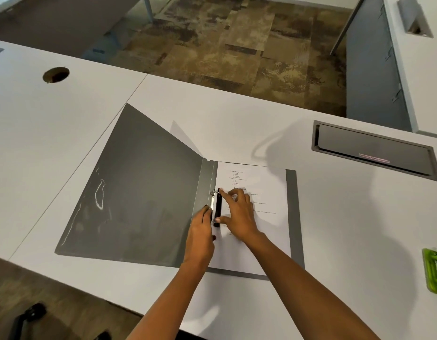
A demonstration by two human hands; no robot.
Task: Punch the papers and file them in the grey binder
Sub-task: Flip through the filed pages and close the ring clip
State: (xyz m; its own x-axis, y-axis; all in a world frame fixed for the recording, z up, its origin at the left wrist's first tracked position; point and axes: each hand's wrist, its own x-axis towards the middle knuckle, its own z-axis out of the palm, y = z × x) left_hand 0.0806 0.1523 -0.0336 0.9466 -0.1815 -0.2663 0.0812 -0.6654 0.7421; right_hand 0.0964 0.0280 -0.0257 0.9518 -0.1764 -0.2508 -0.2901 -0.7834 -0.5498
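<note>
We had the grey binder (139,187) lying open on the white desk (65,114). The papers (261,192) lay on its right side, by the rings (213,193). Our left hand (200,231) rested at the binder's spine with its fingers curled against the ring bar; we could not tell if it gripped anything. Our right hand (239,214) lay flat on the papers, fingers spread, thumb and pointer touching the black clip bar (217,209). A green hole punch (436,271) sat far to the right.
</note>
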